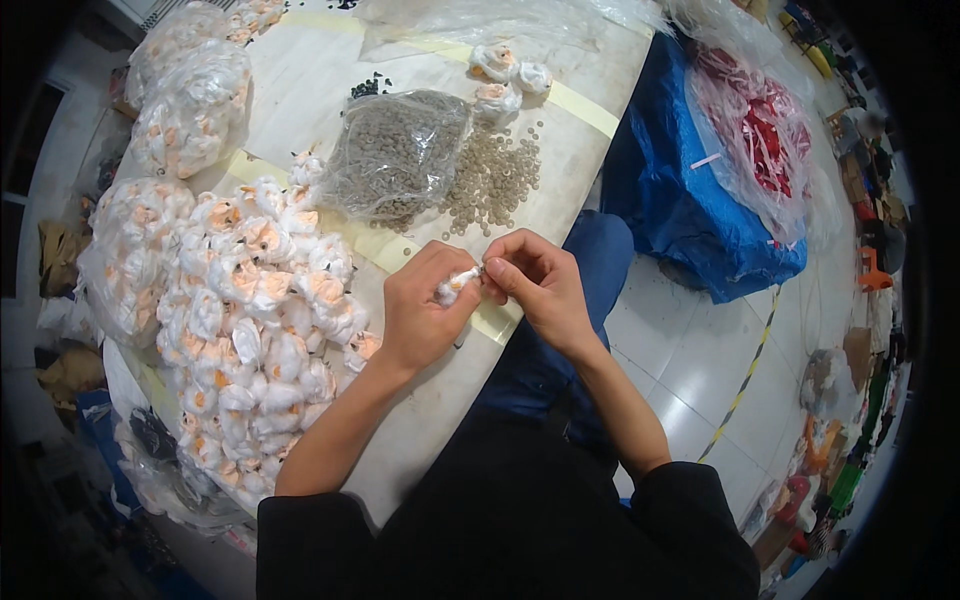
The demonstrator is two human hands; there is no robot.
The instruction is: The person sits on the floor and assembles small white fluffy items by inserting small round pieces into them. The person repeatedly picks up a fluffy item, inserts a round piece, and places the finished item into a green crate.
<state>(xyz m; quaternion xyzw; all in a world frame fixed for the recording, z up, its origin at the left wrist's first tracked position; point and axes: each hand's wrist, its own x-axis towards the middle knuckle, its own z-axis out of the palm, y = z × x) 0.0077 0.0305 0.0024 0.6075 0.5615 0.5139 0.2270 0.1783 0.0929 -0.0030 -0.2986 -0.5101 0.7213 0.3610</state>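
My left hand point(425, 305) is closed around a small white plush piece point(455, 287) with an orange patch. Thumb and fingers of my right hand point(540, 290) pinch together at the plush piece's right end; whatever sits between them is too small to make out. Just beyond my hands, many small brownish-grey round discs point(492, 185) lie loose beside a clear plastic bag point(400, 150) full of similar discs. To the left of my left forearm spreads a large heap of white and peach plush pieces point(260, 310).
Clear bags of plush pieces point(190, 110) stand along the table's left side. Three plush pieces point(497, 97) and small black parts point(371, 86) lie farther back. Right of the table, a blue sack point(650, 190) holds pink and red material point(770, 130). A yellow-black floor stripe point(740, 385) runs beyond.
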